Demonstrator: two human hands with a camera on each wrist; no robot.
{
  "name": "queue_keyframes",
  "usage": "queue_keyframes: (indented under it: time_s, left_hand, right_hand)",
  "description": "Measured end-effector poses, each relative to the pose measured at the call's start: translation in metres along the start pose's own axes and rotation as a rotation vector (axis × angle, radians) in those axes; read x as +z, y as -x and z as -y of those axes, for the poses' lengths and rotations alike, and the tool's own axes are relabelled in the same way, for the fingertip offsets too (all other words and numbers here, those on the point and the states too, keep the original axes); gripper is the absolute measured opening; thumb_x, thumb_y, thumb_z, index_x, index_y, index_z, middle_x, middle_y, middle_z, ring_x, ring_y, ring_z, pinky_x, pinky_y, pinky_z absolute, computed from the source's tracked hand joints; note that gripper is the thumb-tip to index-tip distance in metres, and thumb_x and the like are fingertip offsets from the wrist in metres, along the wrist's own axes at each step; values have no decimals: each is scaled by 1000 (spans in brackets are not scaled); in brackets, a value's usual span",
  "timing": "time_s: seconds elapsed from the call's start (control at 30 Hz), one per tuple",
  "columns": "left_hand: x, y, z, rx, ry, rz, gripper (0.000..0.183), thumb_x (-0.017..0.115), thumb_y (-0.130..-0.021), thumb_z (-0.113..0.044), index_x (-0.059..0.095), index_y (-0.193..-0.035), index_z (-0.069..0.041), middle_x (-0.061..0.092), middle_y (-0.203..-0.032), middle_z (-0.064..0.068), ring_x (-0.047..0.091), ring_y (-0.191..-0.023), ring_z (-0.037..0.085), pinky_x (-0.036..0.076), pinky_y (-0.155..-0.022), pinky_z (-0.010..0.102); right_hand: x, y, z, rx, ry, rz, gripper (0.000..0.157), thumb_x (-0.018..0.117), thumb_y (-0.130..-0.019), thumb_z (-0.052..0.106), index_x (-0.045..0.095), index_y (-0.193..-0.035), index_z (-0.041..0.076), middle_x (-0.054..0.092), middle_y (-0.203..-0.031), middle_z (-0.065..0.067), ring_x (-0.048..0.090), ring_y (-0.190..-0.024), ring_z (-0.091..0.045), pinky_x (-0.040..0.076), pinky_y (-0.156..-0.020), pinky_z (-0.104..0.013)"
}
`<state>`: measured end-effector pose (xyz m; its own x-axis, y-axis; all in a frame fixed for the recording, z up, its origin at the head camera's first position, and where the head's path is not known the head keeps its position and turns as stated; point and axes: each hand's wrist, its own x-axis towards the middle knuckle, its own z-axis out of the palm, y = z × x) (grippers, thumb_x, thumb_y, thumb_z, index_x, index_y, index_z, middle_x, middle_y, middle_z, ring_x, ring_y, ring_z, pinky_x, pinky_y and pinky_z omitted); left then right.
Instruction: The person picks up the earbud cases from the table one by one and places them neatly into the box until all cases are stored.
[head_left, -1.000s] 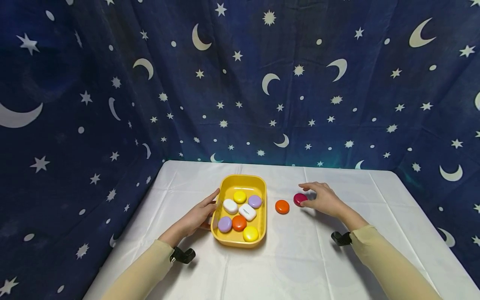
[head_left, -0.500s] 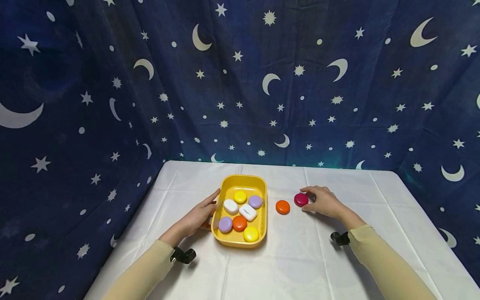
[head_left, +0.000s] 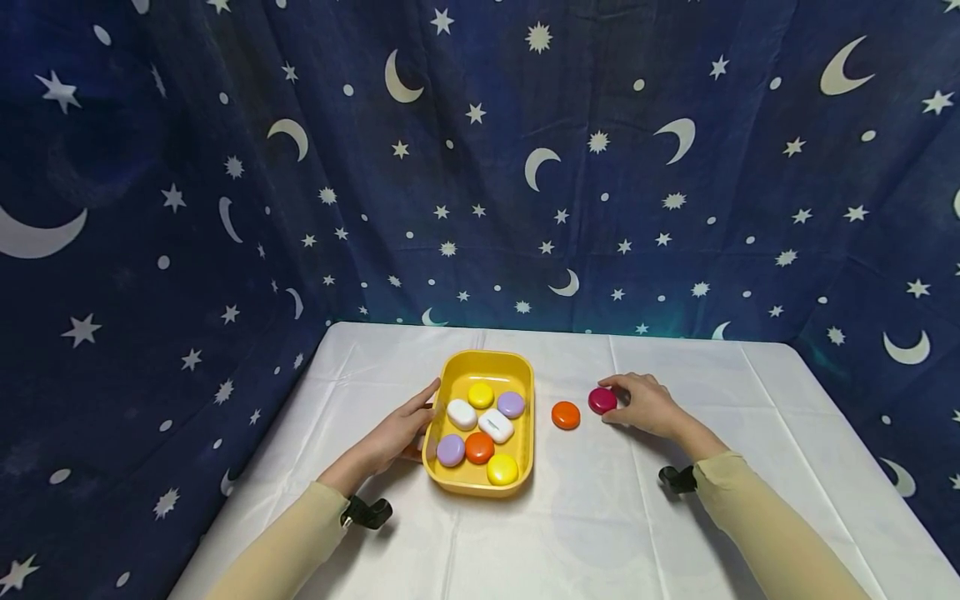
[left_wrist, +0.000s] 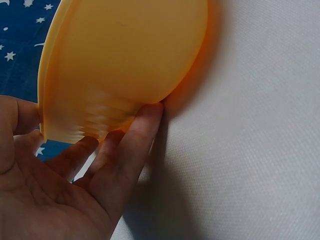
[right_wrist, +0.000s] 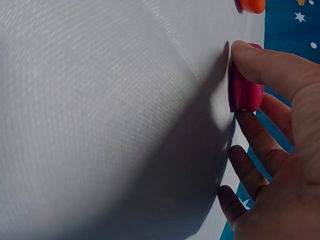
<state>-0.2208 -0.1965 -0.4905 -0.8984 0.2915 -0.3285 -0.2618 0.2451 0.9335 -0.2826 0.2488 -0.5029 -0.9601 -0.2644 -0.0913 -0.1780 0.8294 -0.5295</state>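
A yellow tray [head_left: 480, 490] stands left of the table's middle, holding several glossy, candy-like pieces. My left hand [head_left: 393, 433] is at its left side, fingers extended against the outer wall and rim, as the left wrist view shows close up. To the right of the tray, my right hand [head_left: 648, 406] pinches a round magenta disc [head_left: 602, 401] by its edges between thumb and fingers. In the right wrist view the disc [right_wrist: 247, 92] appears edge-on, low at the cloth, with the thumb partly over it. A round orange disc [head_left: 566, 415] lies between the tray and the magenta one.
Inside the tray are yellow, lilac, white and orange-red pieces, among them a yellow one [head_left: 502, 469] and a white rounded block [head_left: 496, 425]. A white cloth [head_left: 570, 533] covers the table. Dark blue star-patterned curtains [head_left: 480, 167] surround the table at the back and sides.
My right hand has lowered slightly and its fingers have closed in around the magenta disc. The left hand and the tray keep their place.
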Motion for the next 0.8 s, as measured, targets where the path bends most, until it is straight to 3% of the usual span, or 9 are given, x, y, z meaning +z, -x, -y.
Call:
queue_keyframes:
  time_s: [0.43,0.8]
  left_hand:
    - [0,1,0,3,4,0,60,46,-108,-28,24,-164,-38,37,-159,20,62,-119,31,61,-78,47]
    - [0,0,1,4,-1,-5,61,46,-107,-29,24,-163,-38,38,-158,20,64,-114,30,61,-78,47]
  right_hand:
    - [2,0,-3,6,0,-10,65,90,-76,29,66,-132,9,65,-124,-16,47,-114,-36,44,-91,-54]
    - [-10,0,12,-80,-47,-83,57,86,-82,28,67,-133,11,65,-119,-12,46,-117,-36,42,-93,-57]
